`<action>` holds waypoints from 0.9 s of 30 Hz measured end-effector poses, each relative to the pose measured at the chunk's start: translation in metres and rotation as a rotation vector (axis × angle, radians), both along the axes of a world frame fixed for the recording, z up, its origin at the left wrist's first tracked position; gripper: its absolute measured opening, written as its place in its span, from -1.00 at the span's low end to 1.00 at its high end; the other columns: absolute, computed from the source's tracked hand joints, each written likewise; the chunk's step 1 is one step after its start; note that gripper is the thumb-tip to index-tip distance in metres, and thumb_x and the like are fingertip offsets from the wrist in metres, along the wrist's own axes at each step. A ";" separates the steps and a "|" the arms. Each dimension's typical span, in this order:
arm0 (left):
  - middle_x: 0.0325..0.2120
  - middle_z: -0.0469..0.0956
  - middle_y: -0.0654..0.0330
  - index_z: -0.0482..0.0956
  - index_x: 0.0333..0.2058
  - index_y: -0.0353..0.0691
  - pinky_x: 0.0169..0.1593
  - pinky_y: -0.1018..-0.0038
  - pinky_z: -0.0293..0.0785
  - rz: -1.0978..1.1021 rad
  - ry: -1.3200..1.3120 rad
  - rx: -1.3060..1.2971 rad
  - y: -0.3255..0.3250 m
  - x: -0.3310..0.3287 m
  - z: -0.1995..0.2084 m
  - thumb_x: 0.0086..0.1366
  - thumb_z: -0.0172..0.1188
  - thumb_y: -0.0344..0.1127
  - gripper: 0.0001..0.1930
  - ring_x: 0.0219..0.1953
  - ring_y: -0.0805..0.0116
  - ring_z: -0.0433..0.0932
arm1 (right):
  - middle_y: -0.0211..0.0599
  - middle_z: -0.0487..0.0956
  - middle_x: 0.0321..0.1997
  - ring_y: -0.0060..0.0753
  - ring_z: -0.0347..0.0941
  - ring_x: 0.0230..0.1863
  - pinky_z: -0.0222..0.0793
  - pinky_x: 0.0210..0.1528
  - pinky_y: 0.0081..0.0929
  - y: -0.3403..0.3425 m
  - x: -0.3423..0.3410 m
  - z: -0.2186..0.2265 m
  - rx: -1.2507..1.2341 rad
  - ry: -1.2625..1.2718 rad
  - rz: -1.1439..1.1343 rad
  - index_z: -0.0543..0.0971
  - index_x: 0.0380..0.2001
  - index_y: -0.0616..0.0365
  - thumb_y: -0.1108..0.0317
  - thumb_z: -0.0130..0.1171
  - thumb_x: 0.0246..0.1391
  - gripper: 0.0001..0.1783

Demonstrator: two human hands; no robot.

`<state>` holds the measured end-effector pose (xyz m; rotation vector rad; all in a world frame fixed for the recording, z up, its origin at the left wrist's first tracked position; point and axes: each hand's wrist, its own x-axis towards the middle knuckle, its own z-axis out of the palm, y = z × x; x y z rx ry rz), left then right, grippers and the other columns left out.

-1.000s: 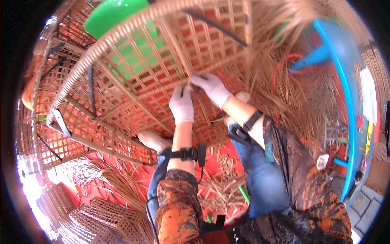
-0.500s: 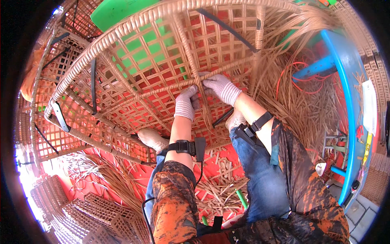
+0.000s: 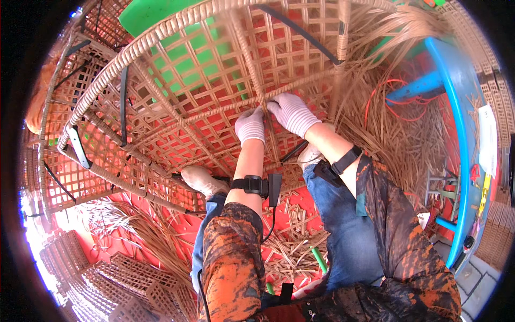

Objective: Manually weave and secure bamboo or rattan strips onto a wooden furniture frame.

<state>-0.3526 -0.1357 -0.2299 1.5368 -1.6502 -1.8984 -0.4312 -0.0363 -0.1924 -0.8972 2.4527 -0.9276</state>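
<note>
A large woven wicker frame (image 3: pixel 206 124) with a wrapped rim and thick wrapped ribs leans in front of me, filling the upper middle. Both my hands wear pale striped knit gloves and meet where two ribs cross. My left hand (image 3: pixel 250 125) is closed, its thumb and fingertips pinched just below and left of the crossing. What lies in that pinch is too small to make out. My right hand (image 3: pixel 293 114) is bent over the crossing from the right, fingers closed against the wrapped rib (image 3: pixel 245 59). Its fingertips are partly hidden.
Loose wicker strands (image 3: pixel 378 145) hang in a thick bundle at the right, beside a blue plastic piece (image 3: pixel 458 134) of furniture. A green plastic chair (image 3: pixel 155 16) stands behind the frame. Cut scraps (image 3: pixel 292 247) litter the red floor covering. Woven brown pieces (image 3: pixel 123 284) lie lower left.
My left hand has moved slightly up and right, with its forearm swinging right, so its fingers now point up at the crossing. My right hand has lifted a little and stays at the crossing.
</note>
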 end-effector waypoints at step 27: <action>-0.37 0.58 -0.16 0.57 -0.25 -0.41 -0.13 0.36 0.44 -0.794 -0.172 -0.549 -0.016 0.008 0.068 0.15 0.18 0.02 -0.51 -0.28 0.13 0.57 | -0.10 0.44 -0.62 -0.06 0.47 -0.52 0.36 -0.48 -0.20 0.064 0.085 0.098 0.026 0.146 0.826 0.36 -0.48 0.18 0.27 0.02 0.12 -0.78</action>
